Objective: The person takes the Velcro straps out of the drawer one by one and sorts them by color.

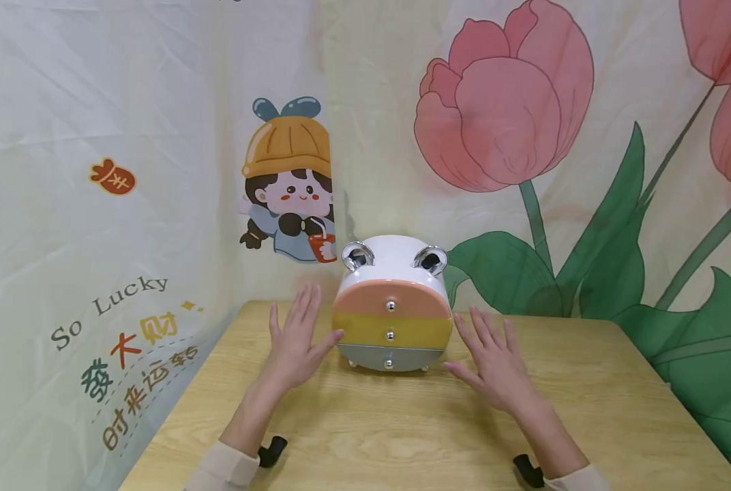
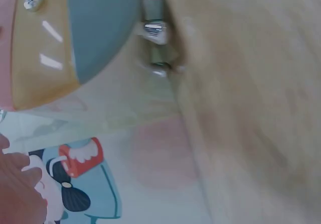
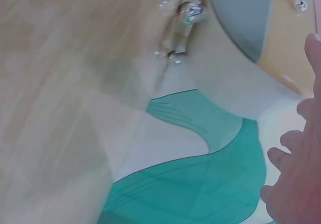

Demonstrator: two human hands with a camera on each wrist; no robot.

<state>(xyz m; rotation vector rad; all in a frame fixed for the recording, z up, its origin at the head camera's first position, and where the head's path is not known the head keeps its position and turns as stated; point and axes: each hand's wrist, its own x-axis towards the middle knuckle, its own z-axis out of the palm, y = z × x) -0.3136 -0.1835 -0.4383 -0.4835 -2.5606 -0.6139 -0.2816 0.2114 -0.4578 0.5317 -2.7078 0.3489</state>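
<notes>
A small frog-shaped drawer box [image 1: 393, 266] stands on the wooden table, facing me. Its front has a salmon-pink top drawer [image 1: 365, 297], a yellow middle drawer [image 1: 359, 329] and a grey-blue bottom drawer [image 1: 362, 356], each closed with a round silver knob. Two silver-rimmed eyes sit on its white top. My left hand [image 1: 296, 344] is spread at the box's left side, thumb tip close to the yellow drawer's edge. On the other side my right hand [image 1: 494, 361] is spread too, fingertips near the box's right edge. Neither hand holds anything. Short feet [image 2: 155, 32] lift the box off the table.
The light wooden table [image 1: 396, 436] reaches back to a hanging cloth printed with a pink tulip [image 1: 506, 102], leaves and a cartoon child [image 1: 292, 191]. Black wrist mounts [image 1: 272, 451] show beside both forearms.
</notes>
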